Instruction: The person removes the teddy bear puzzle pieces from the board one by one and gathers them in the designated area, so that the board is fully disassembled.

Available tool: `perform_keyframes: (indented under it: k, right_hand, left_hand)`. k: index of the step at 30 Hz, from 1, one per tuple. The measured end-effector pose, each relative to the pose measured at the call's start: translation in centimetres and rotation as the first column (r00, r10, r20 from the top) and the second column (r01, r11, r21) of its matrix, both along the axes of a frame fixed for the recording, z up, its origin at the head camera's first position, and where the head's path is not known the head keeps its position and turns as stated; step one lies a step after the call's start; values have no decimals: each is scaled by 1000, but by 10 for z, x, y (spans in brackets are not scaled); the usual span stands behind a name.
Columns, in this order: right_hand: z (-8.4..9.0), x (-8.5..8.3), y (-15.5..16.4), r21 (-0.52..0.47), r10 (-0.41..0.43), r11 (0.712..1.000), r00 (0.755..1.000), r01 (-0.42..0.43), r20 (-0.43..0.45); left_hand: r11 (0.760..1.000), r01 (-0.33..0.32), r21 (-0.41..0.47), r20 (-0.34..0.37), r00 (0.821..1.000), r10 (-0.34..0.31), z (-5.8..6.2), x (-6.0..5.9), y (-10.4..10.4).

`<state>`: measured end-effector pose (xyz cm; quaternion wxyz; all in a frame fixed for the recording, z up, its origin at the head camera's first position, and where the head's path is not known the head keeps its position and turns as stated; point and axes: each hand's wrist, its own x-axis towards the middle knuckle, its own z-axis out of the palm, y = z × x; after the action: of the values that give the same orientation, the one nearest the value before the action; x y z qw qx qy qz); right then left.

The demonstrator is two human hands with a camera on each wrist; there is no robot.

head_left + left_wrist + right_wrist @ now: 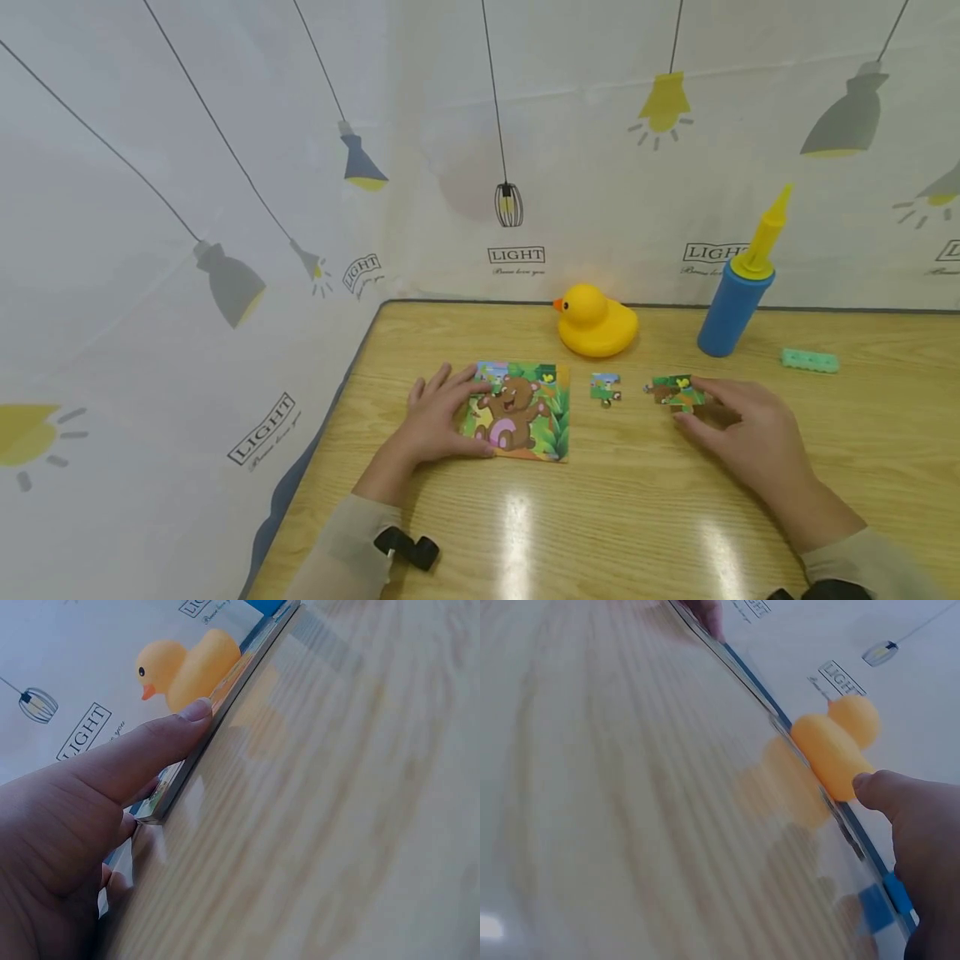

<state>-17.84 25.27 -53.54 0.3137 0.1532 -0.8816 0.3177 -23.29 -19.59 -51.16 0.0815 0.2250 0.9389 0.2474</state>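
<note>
I see the left hand [438, 421] pressing flat, fingers straight, on the bear puzzle board [525, 412]. The right hand [738, 421] pinches a loose piece [675, 390] (grip shallow) on the table [637, 517]; it may slip.

Bare tabletop [615, 517] lies open in front of both hands. Between the bear puzzle board [521, 410] and the piece cluster [677, 391] sits one loose puzzle piece [605, 387]. Behind, the rubber duck [596, 321], blue pump [738, 296] and green block [809, 361] line the curtain wall.
</note>
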Motion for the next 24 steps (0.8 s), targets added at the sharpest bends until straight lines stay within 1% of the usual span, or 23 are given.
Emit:
perform_keyframes:
  k: [3, 6, 10, 14, 20, 24]
  right_hand:
    - [-2, 1, 11, -8, -35, 999, 999, 35, 20]
    - [-3, 4, 20, 2, -73, 997, 993, 73, 90]
    - [-1, 7, 31, 28, -114, 993, 971, 111, 209]
    - [1, 8, 38, 50, -123, 992, 951, 114, 282]
    - [5, 8, 38, 64, -137, 990, 936, 122, 324]
    - [6, 8, 38, 66, -147, 989, 935, 133, 323]
  left_hand:
    - [1000, 2, 0, -3, 1000, -2, -1, 0, -1]
    - [1000, 5, 3, -6, 1000, -5, -1, -1, -1]
    - [1000, 8, -1, -4, 1000, -8, -3, -1, -1]
    - [1000, 5, 0, -4, 1000, -5, -2, -1, 0]
    - [1000, -1, -8, -2, 1000, 1, -1, 0, 0]
    - [1000, 3, -7, -5, 1000, -3, -2, 0, 0]
